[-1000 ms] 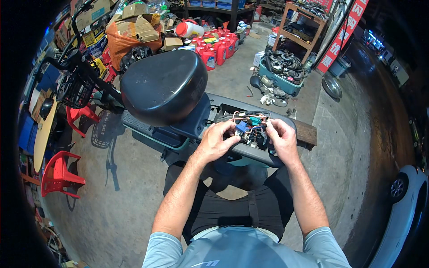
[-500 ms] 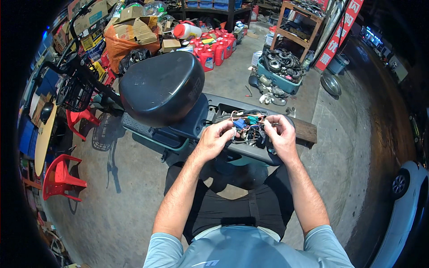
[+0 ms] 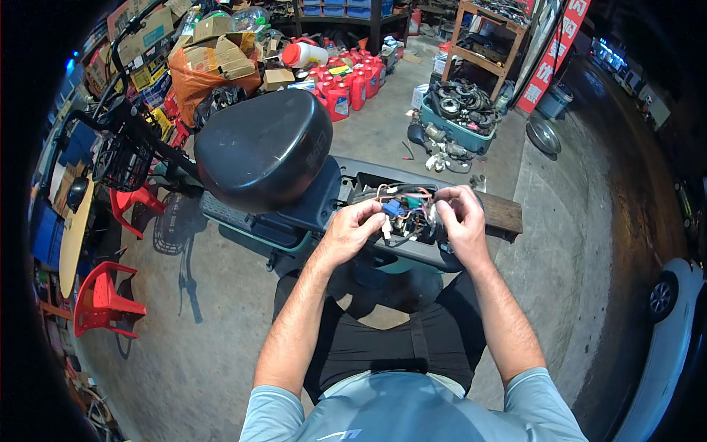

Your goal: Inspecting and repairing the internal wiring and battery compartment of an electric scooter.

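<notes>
On the left, red chair (image 3: 109,303): stands on the concrete floor, well apart from the scooter and both hands.
Scooter seat (image 3: 264,151): dark and rounded, raised off the body, left of the open bay (image 3: 440,258).
Left hand (image 3: 350,234): at the bay's near left part, thumb and forefinger brought together in a pinch on wiring (image 3: 405,193); which strand lies between the tips cannot be told.
White connector (image 3: 387,228): shows more plainly below the left fingertips than half a second ago, when only a pale bit was visible there. Both hands have kept nearly the same places, so the change looks like a small turn of the strands, with the handling seemingly unfinished.
Blue connector (image 3: 392,208): just right of the left fingertips, among the wires at the bay's mouth; its longer side slants down to the right, but which end is the plug face is too small to tell.
Wiring run: lies in and over the bay between the hands; an orange-brown strand spans left to right, its long axis roughly along the bay's own length.
Green connector (image 3: 414,200): right of the blue one, partly covered by strands; its direction is unclear.
Right hand (image 3: 462,225): at the bay's right part, thumb and forefinger nipping the other end of the visible span, fingertips pointing left and away from the body.
Wooden plank (image 3: 502,215): juts out beyond the right hand, apart from it.
</notes>
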The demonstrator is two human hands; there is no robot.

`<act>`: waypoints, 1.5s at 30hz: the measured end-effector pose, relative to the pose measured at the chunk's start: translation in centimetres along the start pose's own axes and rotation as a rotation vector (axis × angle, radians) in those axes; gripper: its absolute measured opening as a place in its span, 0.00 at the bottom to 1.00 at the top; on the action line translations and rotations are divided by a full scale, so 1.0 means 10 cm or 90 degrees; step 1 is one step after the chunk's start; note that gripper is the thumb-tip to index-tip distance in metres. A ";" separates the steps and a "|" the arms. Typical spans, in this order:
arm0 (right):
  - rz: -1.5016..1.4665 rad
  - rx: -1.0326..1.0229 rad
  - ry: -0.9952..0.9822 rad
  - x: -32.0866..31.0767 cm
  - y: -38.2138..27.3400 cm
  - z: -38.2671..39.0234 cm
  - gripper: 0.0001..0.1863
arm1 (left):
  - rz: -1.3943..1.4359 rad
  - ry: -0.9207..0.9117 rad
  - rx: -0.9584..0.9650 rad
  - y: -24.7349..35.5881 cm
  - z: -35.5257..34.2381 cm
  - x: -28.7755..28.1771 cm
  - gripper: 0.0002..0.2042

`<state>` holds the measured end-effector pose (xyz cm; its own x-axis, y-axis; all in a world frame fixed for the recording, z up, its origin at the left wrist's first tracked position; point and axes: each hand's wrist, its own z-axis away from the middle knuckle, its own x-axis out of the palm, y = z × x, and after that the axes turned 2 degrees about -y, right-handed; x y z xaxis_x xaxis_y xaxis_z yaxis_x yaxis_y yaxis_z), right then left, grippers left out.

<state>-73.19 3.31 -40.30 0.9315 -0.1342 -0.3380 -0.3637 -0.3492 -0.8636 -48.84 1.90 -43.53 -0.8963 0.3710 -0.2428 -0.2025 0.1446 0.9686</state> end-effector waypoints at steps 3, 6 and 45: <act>0.136 -0.156 0.066 0.03 -0.16 0.08 0.06 | -0.033 0.013 0.012 0.03 0.01 0.01 0.08; 0.204 -0.223 0.009 0.13 -0.32 0.28 0.04 | -0.036 0.027 0.020 0.03 0.00 0.02 0.08; 0.235 -0.132 -0.055 0.52 -0.16 0.29 0.10 | -0.351 -0.051 0.161 -0.06 -0.10 0.17 0.13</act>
<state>-67.79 5.89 -41.72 0.7325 -0.2100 -0.6476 -0.6558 -0.4729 -0.5884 -50.66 1.54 -44.46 -0.6519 0.2460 -0.7173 -0.5196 0.5441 0.6588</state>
